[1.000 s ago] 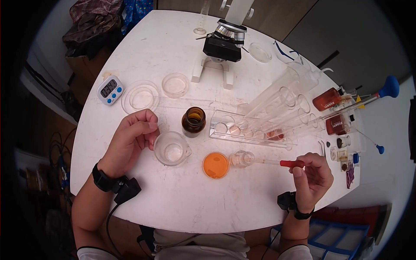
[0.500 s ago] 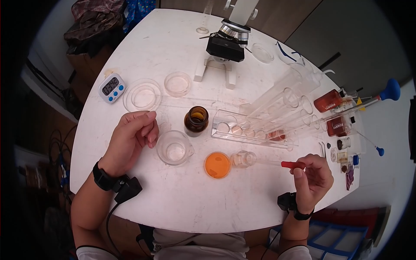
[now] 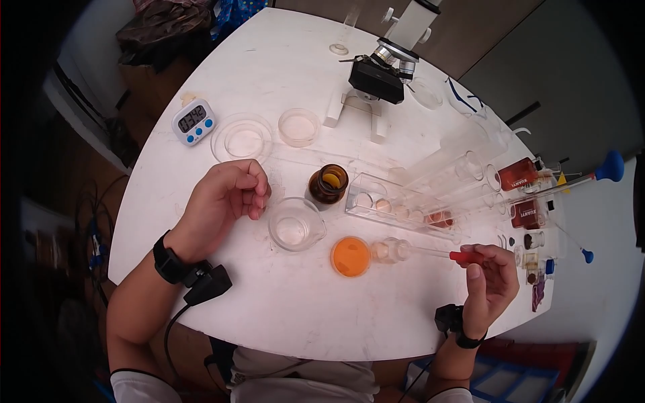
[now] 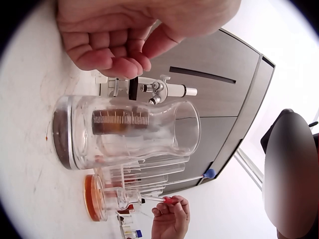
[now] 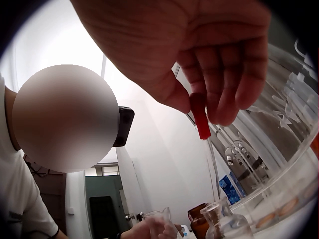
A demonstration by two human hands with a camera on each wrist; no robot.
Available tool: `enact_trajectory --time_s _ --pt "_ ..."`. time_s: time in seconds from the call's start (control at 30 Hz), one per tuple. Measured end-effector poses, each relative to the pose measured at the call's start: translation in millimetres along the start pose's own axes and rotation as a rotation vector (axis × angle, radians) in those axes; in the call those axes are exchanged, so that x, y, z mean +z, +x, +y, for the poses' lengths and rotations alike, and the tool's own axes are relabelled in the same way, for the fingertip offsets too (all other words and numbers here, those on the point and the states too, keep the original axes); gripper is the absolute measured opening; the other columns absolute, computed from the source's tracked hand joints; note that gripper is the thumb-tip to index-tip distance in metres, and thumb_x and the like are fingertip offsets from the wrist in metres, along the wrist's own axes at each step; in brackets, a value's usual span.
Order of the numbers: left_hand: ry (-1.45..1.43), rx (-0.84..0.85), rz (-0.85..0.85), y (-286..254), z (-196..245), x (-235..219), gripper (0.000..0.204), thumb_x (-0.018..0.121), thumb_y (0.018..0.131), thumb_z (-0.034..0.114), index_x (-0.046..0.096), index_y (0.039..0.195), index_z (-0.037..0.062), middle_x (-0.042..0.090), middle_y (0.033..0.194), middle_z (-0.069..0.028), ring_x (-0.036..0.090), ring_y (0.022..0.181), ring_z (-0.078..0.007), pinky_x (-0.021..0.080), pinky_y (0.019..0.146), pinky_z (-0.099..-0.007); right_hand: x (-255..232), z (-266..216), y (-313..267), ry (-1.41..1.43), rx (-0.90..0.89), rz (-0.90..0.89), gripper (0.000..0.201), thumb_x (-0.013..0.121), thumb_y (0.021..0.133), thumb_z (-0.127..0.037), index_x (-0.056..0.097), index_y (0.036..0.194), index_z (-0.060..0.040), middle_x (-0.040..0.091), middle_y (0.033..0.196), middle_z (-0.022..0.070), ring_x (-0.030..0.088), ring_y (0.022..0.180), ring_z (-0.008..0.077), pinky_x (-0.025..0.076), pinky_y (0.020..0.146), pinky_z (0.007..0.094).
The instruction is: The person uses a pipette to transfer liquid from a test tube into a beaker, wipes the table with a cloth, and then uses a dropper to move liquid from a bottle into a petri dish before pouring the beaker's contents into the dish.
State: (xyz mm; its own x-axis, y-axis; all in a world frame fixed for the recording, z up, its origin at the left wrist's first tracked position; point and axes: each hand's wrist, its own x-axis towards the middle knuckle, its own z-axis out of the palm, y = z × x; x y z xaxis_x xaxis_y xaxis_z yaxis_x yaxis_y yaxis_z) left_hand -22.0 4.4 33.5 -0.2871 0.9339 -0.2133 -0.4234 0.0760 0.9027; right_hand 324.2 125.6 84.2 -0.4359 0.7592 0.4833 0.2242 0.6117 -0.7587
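Observation:
My right hand (image 3: 494, 282) pinches the red rubber bulb (image 3: 465, 257) of a glass dropper between thumb and fingers. The dropper's tube runs down to the mouth of a small clear glass bottle (image 5: 227, 224). Beside that bottle lies a round dish of orange material (image 3: 351, 258). My left hand (image 3: 218, 205) holds nothing; its fingers hang loosely curled beside a clear glass beaker (image 4: 124, 139) with a graduated scale and a spout. Just behind the beaker stands an open brown glass bottle (image 3: 328, 188).
A clear rack (image 3: 403, 215) with large slanting tubes stands behind the small bottle. Farther back are a microscope (image 3: 376, 80), glass dishes (image 3: 299, 127) and a digital timer (image 3: 193, 122). Reddish-brown bottles (image 3: 526, 215) and small jars line the right edge.
The head view has swung, so the table things appear farther right. My left fingertips have drawn slightly away from the beaker's rim. My right hand keeps its pinch on the dropper bulb.

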Motion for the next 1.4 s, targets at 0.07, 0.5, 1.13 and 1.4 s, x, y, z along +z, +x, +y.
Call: enact_trajectory --time_s 0.07,0.5,1.13,1.4 --pt "-0.005 0.000 -0.001 0 0 -1 0.020 0.045 0.086 0.021 0.054 0.075 0.0067 0.056 0.072 -0.0021 0.050 0.066 -0.0081 0.041 0.062 -0.0224 2 -1 1 0.016 0.005 -0.006 0.025 0.061 0.091 -0.008 0.056 0.110 0.0062 0.068 0.100 0.0185 0.069 0.085 0.0211 0.053 0.078 0.0291" --pt "-0.018 -0.010 -0.011 1 -2 -4 0.019 0.045 0.088 0.019 0.056 0.079 0.0062 0.057 0.072 -0.0019 0.051 0.064 -0.0089 0.043 0.062 -0.0230 7 -9 5 0.019 -0.089 0.043 0.033 0.058 0.089 0.003 0.050 0.121 0.0068 0.066 0.104 0.0188 0.066 0.095 0.0209 0.053 0.085 0.0316" --pt "-0.082 -0.019 -0.010 1 -2 -4 0.011 0.041 0.074 0.005 0.052 0.078 0.0076 0.057 0.074 -0.0045 0.051 0.063 -0.0107 0.045 0.062 -0.0232 45 -28 9 -0.037 -0.341 -0.253 0.026 0.067 0.072 0.012 0.059 0.094 0.0020 0.071 0.085 0.0186 0.070 0.076 0.0236 0.055 0.067 0.0297" --pt "-0.061 -0.025 -0.001 1 -1 -2 0.010 0.042 0.073 0.006 0.051 0.076 0.0075 0.056 0.073 -0.0046 0.050 0.064 -0.0107 0.044 0.062 -0.0240 50 -24 8 -0.071 -0.346 -0.278 0.025 0.069 0.069 0.012 0.063 0.092 0.0016 0.072 0.084 0.0141 0.069 0.074 0.0236 0.054 0.065 0.0286"
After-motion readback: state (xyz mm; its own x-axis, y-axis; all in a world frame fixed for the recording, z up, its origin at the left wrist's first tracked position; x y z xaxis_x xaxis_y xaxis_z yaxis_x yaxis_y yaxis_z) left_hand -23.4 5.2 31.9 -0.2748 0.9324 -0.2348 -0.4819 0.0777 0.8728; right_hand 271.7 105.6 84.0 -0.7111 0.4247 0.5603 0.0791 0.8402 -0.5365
